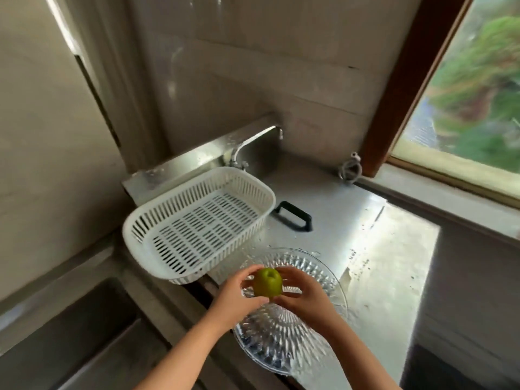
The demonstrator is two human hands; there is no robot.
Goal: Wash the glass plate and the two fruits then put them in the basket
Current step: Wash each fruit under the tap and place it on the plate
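Note:
A green apple-like fruit (268,282) is held between both hands above the glass plate (284,339). My left hand (239,298) grips its left side and my right hand (302,294) cups its right side. The cut-glass plate lies on the metal counter under my hands, partly hidden by them. A white slotted plastic basket (157,246) sits to the upper left of the plate, with nothing inside it. I see only one fruit.
A metal tap (254,140) rises behind the basket, its spout turned right. A black handle (294,215) lies on the steel counter (332,198). A sink basin (70,333) lies at lower left. A window (472,94) with a wooden frame is at right.

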